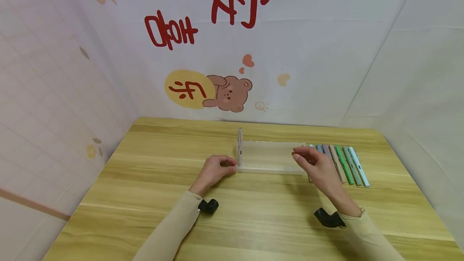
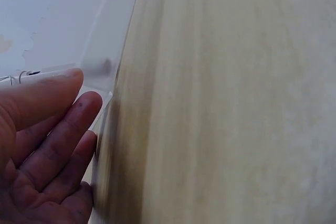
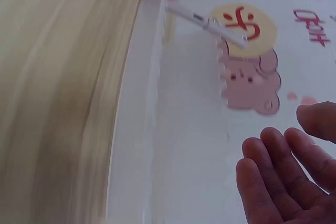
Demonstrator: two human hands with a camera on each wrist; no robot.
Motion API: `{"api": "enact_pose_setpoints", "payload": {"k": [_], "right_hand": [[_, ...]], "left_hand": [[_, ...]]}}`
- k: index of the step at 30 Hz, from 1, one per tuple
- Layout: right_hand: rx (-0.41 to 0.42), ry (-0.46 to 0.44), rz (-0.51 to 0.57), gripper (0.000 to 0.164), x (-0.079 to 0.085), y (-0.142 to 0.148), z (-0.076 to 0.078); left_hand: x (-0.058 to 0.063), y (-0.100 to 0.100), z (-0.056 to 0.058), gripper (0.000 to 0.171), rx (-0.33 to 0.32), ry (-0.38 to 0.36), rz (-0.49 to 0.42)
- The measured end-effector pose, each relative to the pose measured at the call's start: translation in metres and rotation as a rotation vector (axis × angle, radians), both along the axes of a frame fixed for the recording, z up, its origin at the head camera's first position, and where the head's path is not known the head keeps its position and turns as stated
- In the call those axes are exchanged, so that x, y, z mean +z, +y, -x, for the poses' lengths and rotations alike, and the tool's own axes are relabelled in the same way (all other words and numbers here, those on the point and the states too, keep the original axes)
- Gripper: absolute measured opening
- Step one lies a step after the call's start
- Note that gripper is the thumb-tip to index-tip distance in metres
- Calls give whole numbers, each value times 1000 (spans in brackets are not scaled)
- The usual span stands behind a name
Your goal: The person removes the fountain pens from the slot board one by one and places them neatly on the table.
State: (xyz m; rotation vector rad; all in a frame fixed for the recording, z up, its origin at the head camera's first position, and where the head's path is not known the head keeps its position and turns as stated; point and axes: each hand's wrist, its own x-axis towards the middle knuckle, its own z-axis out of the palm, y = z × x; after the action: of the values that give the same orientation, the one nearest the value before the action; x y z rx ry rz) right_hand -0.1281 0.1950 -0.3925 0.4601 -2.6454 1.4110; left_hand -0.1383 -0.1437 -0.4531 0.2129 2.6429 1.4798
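A clear pen rack [image 1: 270, 170] with a notched upper edge stands on the table. One pale pen [image 1: 240, 152] is upright at its left end; in the right wrist view that pen [image 3: 206, 23] leans across the notched side. My left hand [image 1: 216, 169] pinches the rack's left end, its thumb [image 2: 55, 90] and index fingertip close around the corner. Over the rack's right end is my right hand [image 1: 319, 168], fingers bent loosely with nothing between them. In the right wrist view its fingers [image 3: 281, 169] are spread from the thumb, in front of the rack.
Several capped pens lie side by side right of the rack, among them a green pen [image 1: 344, 164] and a light blue pen [image 1: 359, 166]. My right hand partly covers the nearest ones. Behind the wooden table [image 1: 253, 216] hangs a printed white cloth [image 1: 308, 43].
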Motion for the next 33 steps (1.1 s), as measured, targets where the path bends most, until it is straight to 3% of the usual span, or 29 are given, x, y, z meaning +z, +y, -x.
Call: {"api": "enact_pose_setpoints", "payload": {"k": [9, 18, 33], "right_hand": [[83, -41, 54, 24, -17, -61, 16], [132, -137, 98, 26, -28, -106, 35], [62, -183, 59, 23, -45, -142, 50]], "left_hand": [[4, 2, -1, 14, 3, -8, -12], [4, 2, 2, 13, 18, -2, -12], [3, 0, 1, 12, 5, 15, 20]]}}
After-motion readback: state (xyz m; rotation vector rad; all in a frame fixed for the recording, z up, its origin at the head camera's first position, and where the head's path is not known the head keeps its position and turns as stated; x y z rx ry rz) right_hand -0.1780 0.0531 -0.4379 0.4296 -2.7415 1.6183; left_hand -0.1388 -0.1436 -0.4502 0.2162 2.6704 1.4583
